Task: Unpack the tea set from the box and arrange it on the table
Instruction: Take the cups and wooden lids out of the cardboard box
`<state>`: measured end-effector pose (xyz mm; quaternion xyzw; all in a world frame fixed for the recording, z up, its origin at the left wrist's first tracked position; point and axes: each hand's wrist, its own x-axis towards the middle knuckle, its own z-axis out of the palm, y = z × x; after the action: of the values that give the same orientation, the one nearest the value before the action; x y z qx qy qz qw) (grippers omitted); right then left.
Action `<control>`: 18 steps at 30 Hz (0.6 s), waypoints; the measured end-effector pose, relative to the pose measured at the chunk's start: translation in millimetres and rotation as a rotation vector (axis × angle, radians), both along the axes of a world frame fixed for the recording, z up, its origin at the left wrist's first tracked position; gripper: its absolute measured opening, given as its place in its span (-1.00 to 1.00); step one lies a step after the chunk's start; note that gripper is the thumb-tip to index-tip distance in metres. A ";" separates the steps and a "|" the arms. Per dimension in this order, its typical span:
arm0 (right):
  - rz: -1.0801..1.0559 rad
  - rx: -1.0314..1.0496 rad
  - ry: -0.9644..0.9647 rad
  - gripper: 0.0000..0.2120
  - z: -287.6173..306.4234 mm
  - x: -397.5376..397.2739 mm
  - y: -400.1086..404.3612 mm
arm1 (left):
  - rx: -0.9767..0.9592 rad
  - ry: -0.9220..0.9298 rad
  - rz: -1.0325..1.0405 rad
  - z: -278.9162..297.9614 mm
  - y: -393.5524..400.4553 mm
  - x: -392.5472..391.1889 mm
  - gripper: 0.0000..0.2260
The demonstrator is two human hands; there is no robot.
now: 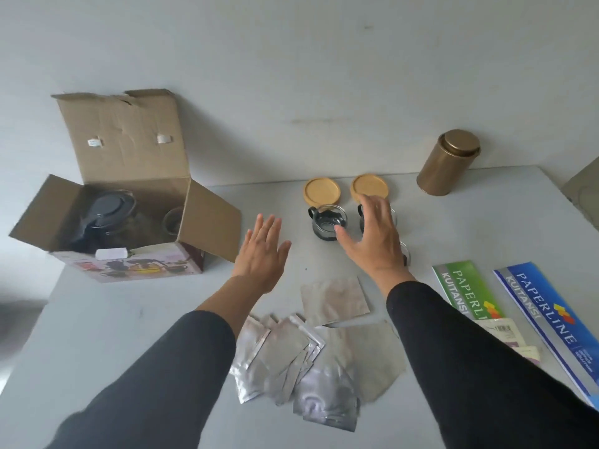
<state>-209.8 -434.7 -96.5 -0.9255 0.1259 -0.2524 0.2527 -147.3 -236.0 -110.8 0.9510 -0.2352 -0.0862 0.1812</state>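
— Two hands over the table, then. What are they holding?

— Nothing that I can see. The left hand is flat and spread, fingers straight, hovering between the box and the cups. The right hand is spread too, fingers loosely bent, in front of the right-hand glass cup, so most of that cup is hidden. Whether it touches the cup, I cannot tell.

— And the tea set?

— Partly out. A glass cup with a dark handle stands near the back edge, just left of the right hand. Behind the cups lie two round wooden coasters, side by side. A third bit of glass peeks out beside the right wrist.

— Still something in the box?

— Yes. Its flaps stand open at the left, and inside sit a teapot with a dark lid and another glass cup.

— Anything else around?

— A gold tin at the far right, a heap of silver foil sachets between the sleeves, and two receipt books, green and blue, on the right.
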 end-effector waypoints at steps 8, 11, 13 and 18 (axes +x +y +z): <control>0.291 -0.063 0.093 -0.54 50.5 91.5 151.4 | -0.023 -0.225 0.147 50.5 126.9 78.6 -0.55; 0.433 -0.099 0.323 -0.46 51.9 125.4 207.4 | 0.095 -0.189 0.179 50.5 183.5 104.7 -0.55; 0.460 -0.132 0.429 -0.40 45.6 146.3 235.0 | 0.154 -0.164 0.177 47.6 212.1 119.9 -0.54; 0.323 -0.449 0.575 -0.35 19.2 186.2 270.6 | 0.214 -0.116 0.134 36.3 252.0 144.3 -0.53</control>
<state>-23.7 -164.1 -77.3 -0.9985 -0.0139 0.0385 0.0349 -3.0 16.0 -74.5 0.9818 -0.1707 -0.0434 0.0704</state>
